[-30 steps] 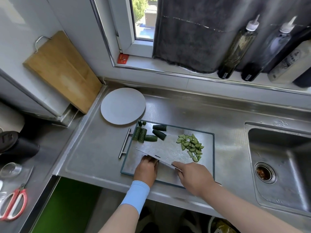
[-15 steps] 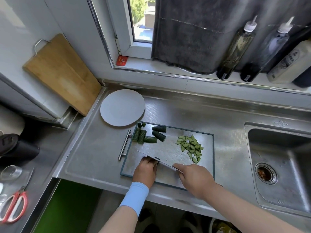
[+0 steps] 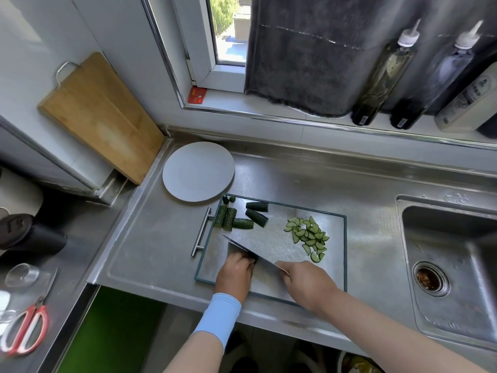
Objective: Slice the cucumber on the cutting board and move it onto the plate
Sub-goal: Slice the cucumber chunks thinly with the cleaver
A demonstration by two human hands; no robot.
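**Both hands and the knife at the near side of the cutting board**

Nearest the camera, the left hand (image 3: 235, 273), with a pale blue sleeve (image 3: 217, 317) at its wrist, is resting on the near left part of the cutting board (image 3: 277, 239). Its fingers are curling downward, knuckles lying against the flat of the knife (image 3: 242, 250). Whether they are pinning a piece of cucumber cannot be told, since the hand is hiding whatever lies beneath it.

Just to its right, the right hand (image 3: 306, 284) is gripping the knife, fingers wrapping round the hidden handle. The broad blade is slanting away toward the far left over the board.

The board is sitting on the steel worktop (image 3: 161, 238), its bar handle (image 3: 200, 232) pointing left. Cucumber slices (image 3: 309, 235), cut as half-moons, are lying in a loose pile on the board's right middle. Cucumber chunks (image 3: 256, 217) are lying uncut at its far left corner, with two small cucumber ends (image 3: 229, 199) beyond them.

The plate (image 3: 198, 170) is lying flat on the worktop just beside that far left corner, apart from all the cucumber. A sink (image 3: 443, 292) is sitting to the right. Farther back, a wooden chopping board (image 3: 99, 114) is leaning against the left wall, and squeeze bottles (image 3: 382, 74) are standing on the window ledge.
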